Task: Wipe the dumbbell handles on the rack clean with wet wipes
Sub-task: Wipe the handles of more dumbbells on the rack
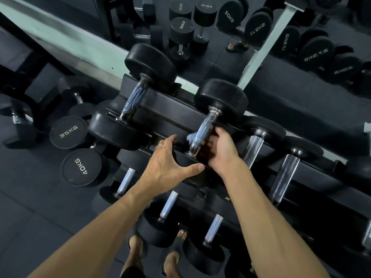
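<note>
right hand (219, 149) curls round handle (202, 133) | wipe (190, 137) mostly hidden | left hand (168, 163) on rack (160, 109)

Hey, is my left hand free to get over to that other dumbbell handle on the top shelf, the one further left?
Probably yes. Your left hand only rests open on the near weight head, holding nothing, and the far-left handle lies exposed with nothing between them.

Silver ring (160, 145), dark sandals (138, 247)

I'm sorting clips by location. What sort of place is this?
Most likely a gym's free-weights area: a tiered dumbbell rack loaded with dumbbells, round weights marked 35KG and 40KG on the dark floor, and a wall mirror reflecting more.
</note>
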The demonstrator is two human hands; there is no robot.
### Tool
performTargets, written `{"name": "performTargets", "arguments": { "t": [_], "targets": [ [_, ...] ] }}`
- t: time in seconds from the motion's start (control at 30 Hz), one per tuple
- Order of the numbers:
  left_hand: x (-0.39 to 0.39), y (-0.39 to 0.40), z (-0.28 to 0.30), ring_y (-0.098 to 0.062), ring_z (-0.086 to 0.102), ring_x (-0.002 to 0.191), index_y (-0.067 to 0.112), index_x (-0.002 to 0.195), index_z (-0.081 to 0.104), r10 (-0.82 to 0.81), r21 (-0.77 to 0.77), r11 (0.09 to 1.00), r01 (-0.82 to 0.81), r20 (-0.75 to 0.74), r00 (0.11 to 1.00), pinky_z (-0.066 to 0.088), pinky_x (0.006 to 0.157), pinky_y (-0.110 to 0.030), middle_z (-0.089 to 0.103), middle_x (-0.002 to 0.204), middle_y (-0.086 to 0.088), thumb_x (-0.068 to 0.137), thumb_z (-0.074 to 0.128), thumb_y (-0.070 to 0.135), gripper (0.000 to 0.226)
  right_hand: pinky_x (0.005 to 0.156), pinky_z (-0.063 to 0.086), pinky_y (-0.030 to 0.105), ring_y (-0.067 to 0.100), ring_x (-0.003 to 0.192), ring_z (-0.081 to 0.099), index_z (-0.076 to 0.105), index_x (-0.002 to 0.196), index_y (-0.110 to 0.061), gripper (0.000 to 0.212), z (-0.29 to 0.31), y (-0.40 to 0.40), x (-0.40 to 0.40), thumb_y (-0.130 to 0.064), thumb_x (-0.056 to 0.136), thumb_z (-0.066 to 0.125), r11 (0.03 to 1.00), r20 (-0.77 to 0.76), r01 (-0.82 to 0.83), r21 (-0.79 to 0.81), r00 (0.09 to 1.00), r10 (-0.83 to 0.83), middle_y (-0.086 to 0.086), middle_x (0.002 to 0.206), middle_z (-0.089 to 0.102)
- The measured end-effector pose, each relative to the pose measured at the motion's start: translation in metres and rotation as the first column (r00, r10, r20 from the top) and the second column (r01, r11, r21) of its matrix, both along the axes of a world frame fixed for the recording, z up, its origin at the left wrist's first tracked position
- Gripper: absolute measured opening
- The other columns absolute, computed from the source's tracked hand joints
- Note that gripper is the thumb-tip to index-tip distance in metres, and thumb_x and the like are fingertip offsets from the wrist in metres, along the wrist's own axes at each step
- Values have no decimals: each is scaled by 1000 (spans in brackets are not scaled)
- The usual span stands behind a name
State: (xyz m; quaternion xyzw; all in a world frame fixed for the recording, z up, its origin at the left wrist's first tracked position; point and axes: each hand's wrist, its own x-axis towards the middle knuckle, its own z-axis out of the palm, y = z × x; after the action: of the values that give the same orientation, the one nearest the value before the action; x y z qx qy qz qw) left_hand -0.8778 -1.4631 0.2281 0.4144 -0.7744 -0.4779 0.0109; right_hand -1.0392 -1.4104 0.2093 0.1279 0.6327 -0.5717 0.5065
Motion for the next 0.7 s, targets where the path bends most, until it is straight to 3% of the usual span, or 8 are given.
{"name": "performTargets", "arguments": {
  "t": [0.1,0.17,0.23,0.33,0.43,0.57,0.7],
  "targets": [
    [0,0,-1,-16,36,137,24,153,19,-5,3,1000,5,-1,1000,32,110,-31,39,148,-3,61,73,73,118,85,54,38,34,105,68,64,118,5,79,5,6,-11,-61,102,25,983,15,-175,54,985,175,26,112,70],
    [0,0,0,-16,35,137,23,153,19,-8,3,1000,8,-3,1000,33,111,-32,38,148,-2,62,73,72,117,90,53,42,35,105,67,66,115,5,85,6,5,-20,-68,98,25,987,-24,-148,58,988,150,25,112,70],
    [-1,0,0,-16,34,137,22,154,19,-5,-6,1000,5,-2,1000,32,111,-31,37,148,-1,64,74,69,115,89,53,41,35,106,66,64,118,5,78,7,4,-19,-60,101,27,997,-2,-81,-19,997,81,26,114,69],
    [-1,0,1,-16,35,136,22,153,20,-4,-1,1000,4,4,1000,32,110,-31,38,148,-1,62,73,72,117,77,54,34,32,96,68,59,125,10,58,7,10,-5,-35,103,30,993,43,-105,-46,993,107,30,112,68],
    [-1,1,2,-15,37,135,23,153,21,1,11,1000,-1,15,1000,34,111,-32,40,146,-1,50,66,82,127,75,56,36,36,97,66,57,123,16,46,8,12,-2,-11,91,37,988,25,-140,-62,990,142,33,117,65],
    [0,0,5,-15,36,136,23,153,20,3,26,1000,-4,16,1000,34,113,-35,40,147,-2,49,64,84,128,74,53,33,28,82,62,67,89,4,20,4,21,2,8,81,49,981,-153,-196,11,969,195,19,84,65],
    [0,2,5,-15,35,137,24,152,21,-3,22,1000,2,12,1000,33,112,-32,39,147,-1,60,74,72,117,86,57,35,24,87,71,74,84,-10,14,6,35,10,4,84,69,976,-327,-194,95,920,215,11,87,75]
  ]
}}
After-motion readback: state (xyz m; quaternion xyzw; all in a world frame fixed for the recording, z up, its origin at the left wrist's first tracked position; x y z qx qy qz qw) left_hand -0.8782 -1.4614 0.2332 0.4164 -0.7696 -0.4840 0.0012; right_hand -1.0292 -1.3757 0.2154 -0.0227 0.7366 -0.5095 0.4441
